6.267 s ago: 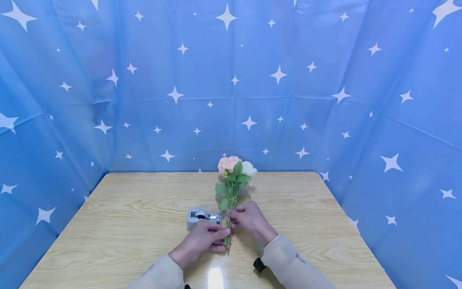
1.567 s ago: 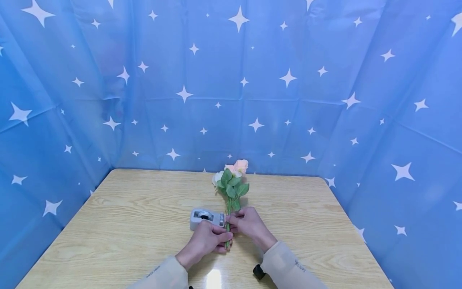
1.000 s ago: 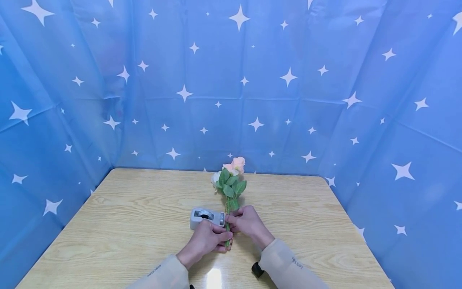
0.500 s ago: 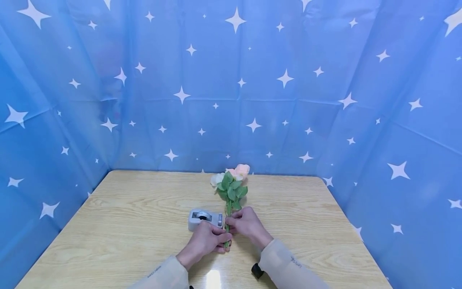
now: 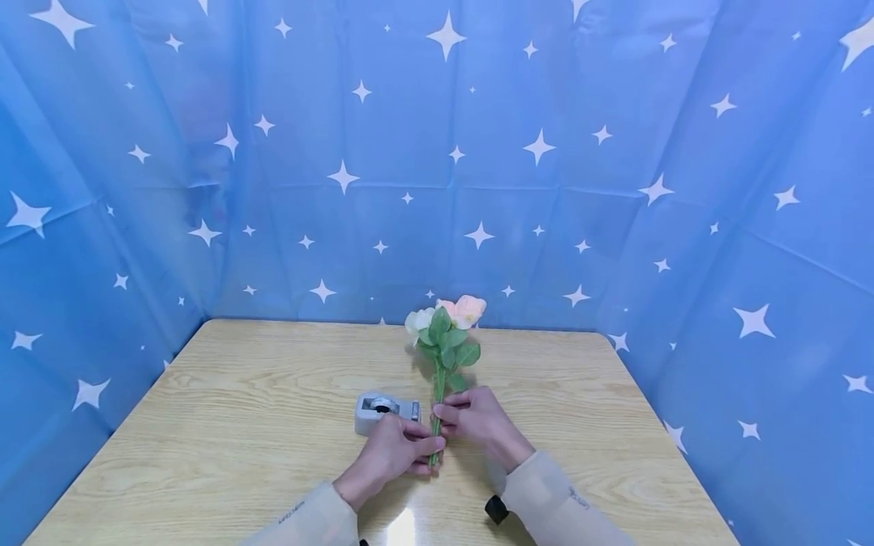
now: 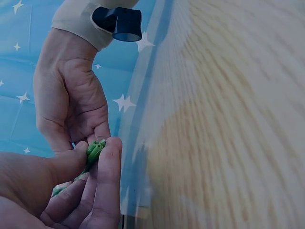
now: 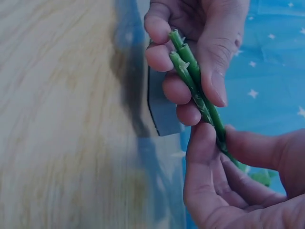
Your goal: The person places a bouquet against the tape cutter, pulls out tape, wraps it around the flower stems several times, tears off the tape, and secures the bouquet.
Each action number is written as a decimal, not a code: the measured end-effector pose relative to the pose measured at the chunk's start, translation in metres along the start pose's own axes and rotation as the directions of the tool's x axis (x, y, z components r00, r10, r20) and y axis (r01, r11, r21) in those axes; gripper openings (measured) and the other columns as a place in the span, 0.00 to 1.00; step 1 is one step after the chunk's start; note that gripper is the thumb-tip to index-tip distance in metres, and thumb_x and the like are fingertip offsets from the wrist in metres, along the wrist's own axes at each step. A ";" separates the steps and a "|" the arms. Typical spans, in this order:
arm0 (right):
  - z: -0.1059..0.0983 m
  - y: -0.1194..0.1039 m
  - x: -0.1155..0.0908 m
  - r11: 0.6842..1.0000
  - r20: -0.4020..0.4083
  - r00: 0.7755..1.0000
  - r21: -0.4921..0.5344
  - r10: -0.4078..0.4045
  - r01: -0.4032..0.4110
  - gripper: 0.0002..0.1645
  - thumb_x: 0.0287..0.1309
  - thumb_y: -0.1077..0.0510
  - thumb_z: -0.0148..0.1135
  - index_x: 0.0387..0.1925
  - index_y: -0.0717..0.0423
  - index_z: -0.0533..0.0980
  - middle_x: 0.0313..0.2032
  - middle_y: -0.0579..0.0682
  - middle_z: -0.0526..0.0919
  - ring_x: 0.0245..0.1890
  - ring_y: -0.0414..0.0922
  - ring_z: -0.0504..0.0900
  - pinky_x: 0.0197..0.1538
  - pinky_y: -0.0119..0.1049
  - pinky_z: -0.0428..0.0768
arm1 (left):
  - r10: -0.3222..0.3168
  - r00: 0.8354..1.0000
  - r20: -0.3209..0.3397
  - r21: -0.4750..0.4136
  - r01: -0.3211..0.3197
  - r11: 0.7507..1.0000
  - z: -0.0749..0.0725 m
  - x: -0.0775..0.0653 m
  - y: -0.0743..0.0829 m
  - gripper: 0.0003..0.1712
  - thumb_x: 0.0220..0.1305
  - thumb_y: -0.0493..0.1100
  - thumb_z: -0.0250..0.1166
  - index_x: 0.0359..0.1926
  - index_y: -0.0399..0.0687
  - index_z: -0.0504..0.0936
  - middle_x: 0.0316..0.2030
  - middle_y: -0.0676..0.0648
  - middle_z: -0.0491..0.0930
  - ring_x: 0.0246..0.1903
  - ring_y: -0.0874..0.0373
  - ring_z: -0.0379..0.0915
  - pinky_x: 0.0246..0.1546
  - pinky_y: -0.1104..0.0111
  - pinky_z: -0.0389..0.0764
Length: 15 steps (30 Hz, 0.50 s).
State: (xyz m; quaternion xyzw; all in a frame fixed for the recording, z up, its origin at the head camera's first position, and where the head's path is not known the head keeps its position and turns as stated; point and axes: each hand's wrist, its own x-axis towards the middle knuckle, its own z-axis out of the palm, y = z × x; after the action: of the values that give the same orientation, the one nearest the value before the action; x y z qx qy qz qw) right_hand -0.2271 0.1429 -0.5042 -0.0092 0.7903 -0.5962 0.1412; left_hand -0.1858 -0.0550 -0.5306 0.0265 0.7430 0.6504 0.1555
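Note:
A small bunch of artificial flowers (image 5: 442,341), with pink and white blooms and green leaves, is held tilted above the table, blooms away from the person. My left hand (image 5: 392,451) pinches the lower stems between thumb and fingers. Just above it, my right hand (image 5: 481,421) pinches the same stems (image 7: 198,88). In the right wrist view several cut stem ends lie side by side between the left thumb and fingers. The left wrist view shows the stem ends (image 6: 95,149) end-on. Part of the stems is hidden behind the fingers.
A grey tape dispenser (image 5: 369,413) stands on the wooden table (image 5: 273,394), directly left of the stems and behind the left hand. Blue star-patterned curtains (image 5: 437,189) hang beyond the table's back and side edges. Black straps with small devices sit at the wrists.
Since about six seconds ago the bunch has turned, so the white bloom is now left and the pink right. In the last half second hands and flowers have shifted slightly right.

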 end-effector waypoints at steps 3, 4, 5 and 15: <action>-0.003 -0.002 -0.002 1.000 -0.007 1.000 0.025 -0.005 0.005 0.20 0.78 0.58 0.78 0.60 0.71 0.89 0.50 0.60 0.97 0.39 0.42 0.96 0.51 0.38 0.98 | 0.003 1.000 0.001 -0.023 -0.003 1.000 0.000 -0.002 0.002 0.11 0.76 0.39 0.81 0.52 0.35 0.94 0.39 0.41 0.97 0.33 0.56 0.96 0.40 0.63 0.99; -0.004 -0.003 -0.003 0.999 -0.009 1.000 0.031 -0.009 0.009 0.21 0.77 0.58 0.79 0.60 0.71 0.89 0.50 0.60 0.97 0.39 0.42 0.96 0.52 0.38 0.98 | 0.004 1.000 0.001 -0.030 -0.004 1.000 0.000 -0.002 0.002 0.12 0.76 0.39 0.81 0.52 0.35 0.94 0.39 0.41 0.97 0.33 0.57 0.95 0.40 0.63 0.99; -0.004 -0.003 -0.003 0.999 -0.005 1.000 0.039 -0.017 0.018 0.21 0.77 0.58 0.79 0.60 0.71 0.89 0.50 0.60 0.97 0.39 0.42 0.96 0.52 0.37 0.98 | 0.005 1.000 0.004 -0.038 -0.005 0.999 0.000 -0.003 0.003 0.12 0.76 0.39 0.81 0.52 0.35 0.94 0.39 0.41 0.97 0.33 0.57 0.95 0.40 0.63 0.99; -0.017 -0.011 -0.010 0.982 0.087 0.988 0.147 -0.130 0.116 0.19 0.83 0.59 0.73 0.62 0.71 0.88 0.65 0.66 0.93 0.59 0.45 0.96 0.62 0.38 0.96 | 0.083 0.992 0.097 -0.131 -0.070 0.989 -0.008 -0.005 0.003 0.20 0.80 0.41 0.78 0.61 0.28 0.91 0.44 0.39 0.98 0.38 0.60 0.95 0.46 0.65 0.99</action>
State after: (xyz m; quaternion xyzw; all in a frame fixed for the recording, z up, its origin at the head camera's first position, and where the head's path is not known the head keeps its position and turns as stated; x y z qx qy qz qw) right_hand -0.2230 0.1579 -0.4877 -0.0768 0.7361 -0.6573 0.1423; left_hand -0.1833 -0.0637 -0.5254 0.0781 0.6894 0.6999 0.1697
